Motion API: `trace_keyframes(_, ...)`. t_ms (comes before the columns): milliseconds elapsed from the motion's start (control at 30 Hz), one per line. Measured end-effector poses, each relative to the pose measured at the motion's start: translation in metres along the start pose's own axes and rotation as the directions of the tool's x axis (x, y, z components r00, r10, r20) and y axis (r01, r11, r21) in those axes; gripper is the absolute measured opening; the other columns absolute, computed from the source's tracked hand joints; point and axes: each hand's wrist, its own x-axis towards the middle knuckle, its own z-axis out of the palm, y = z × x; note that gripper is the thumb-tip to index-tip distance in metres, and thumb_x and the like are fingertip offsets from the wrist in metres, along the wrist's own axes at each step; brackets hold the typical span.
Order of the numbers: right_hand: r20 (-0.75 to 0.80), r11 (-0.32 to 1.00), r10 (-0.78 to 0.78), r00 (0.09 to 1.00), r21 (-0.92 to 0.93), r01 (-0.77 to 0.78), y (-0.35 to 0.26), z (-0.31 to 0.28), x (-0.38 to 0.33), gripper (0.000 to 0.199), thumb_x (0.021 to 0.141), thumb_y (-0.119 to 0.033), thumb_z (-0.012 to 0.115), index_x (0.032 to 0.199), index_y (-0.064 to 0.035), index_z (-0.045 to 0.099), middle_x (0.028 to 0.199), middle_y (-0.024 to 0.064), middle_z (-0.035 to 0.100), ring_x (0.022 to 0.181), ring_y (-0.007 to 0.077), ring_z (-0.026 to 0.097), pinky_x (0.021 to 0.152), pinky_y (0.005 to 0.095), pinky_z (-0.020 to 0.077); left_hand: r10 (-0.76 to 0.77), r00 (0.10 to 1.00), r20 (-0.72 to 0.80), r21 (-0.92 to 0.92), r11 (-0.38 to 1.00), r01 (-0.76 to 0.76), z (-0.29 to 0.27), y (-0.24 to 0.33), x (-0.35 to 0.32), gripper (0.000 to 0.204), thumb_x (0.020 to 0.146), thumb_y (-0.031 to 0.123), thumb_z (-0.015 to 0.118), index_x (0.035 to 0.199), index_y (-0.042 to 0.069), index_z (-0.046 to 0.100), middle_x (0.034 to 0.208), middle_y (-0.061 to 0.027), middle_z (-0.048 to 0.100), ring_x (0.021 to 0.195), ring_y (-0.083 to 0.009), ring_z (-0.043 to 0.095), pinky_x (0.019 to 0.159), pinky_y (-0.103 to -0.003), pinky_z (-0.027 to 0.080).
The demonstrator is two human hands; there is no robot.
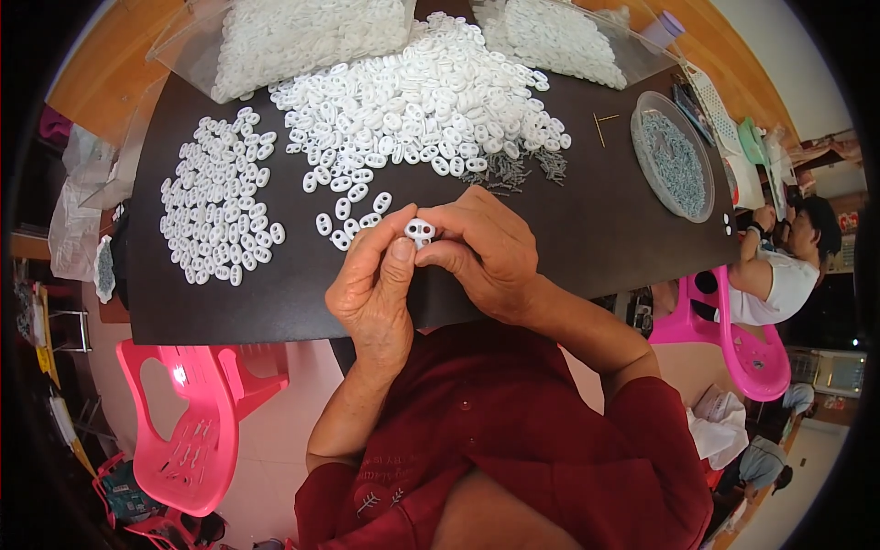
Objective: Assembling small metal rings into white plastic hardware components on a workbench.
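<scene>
Above the near part of the dark table, both hands meet at a small white plastic piece [420,229] with two holes. My left hand [371,280] pinches it from the left, thumb in front. From the right, my right hand [490,247] closes on it with thumb and forefinger. Fingers partly cover the piece, and I cannot tell whether it is one part or two together. Just beyond the hands lie a few loose white two-hole ovals [349,209]. Behind them spreads a big heap of the same ovals [403,110], with small grey screw-like pins [502,172] at its right front edge.
At left on the table [302,293] lies another group of white ovals [215,206]. Two see-through bins of white pieces [312,41] stand behind. A round tub [639,165] holds grey-blue bits, near a thin brass-coloured T [601,131]. Pink chairs [197,431] flank the table; another person [779,275] sits right.
</scene>
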Motion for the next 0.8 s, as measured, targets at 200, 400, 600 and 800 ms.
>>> trace_keyframes(200,-0.033,0.999,-0.048,0.998,-0.008,0.047,-0.001,0.003,-0.003,0.029,0.072,-0.008,0.072,0.097,0.0022,0.061,0.073,0.0061,0.059,0.060,0.0181,0.050,0.053,0.0283,0.0398,0.039,0.998,-0.047,-0.141,0.989,-0.045,0.007,-0.005,-0.007,0.021,0.092,0.009,0.054,0.108,-0.005,0.058,0.106,-0.0093,0.061,0.090,-0.0097,0.054,0.083,-0.023,0.043)
trace_keyframes(400,-0.063,0.996,-0.089,0.994,-0.012,0.089,0.001,0.008,-0.007,0.030,0.073,-0.007,0.071,0.100,0.0036,0.059,0.074,0.0075,0.059,0.059,0.0197,0.050,0.052,0.0290,0.0397,0.082,0.990,-0.112,-0.071,0.993,-0.090,0.010,-0.015,-0.010,0.020,0.093,0.012,0.054,0.105,-0.004,0.059,0.091,-0.0024,0.057,0.077,-0.0056,0.049,0.070,-0.019,0.042)
trace_keyframes(600,-0.087,0.995,-0.103,0.991,-0.014,0.102,0.000,0.012,-0.006,0.030,0.074,-0.007,0.070,0.100,0.0036,0.059,0.073,0.0075,0.058,0.058,0.0195,0.049,0.051,0.0286,0.0389,0.019,0.992,-0.124,-0.101,0.994,-0.031,0.008,-0.009,-0.007,0.019,0.094,0.013,0.054,0.103,-0.003,0.059,0.091,-0.0024,0.057,0.075,-0.0055,0.049,0.069,-0.019,0.043)
trace_keyframes(800,-0.029,0.999,-0.048,0.998,-0.001,0.048,-0.004,0.010,-0.007,0.027,0.074,-0.005,0.068,0.098,0.0024,0.057,0.079,0.0106,0.057,0.062,0.0241,0.050,0.054,0.0325,0.0413,-0.005,0.996,-0.086,-0.212,0.977,-0.013,0.006,-0.005,-0.008,0.022,0.094,0.012,0.053,0.108,-0.005,0.057,0.098,-0.0054,0.060,0.086,-0.0076,0.054,0.078,-0.021,0.044)
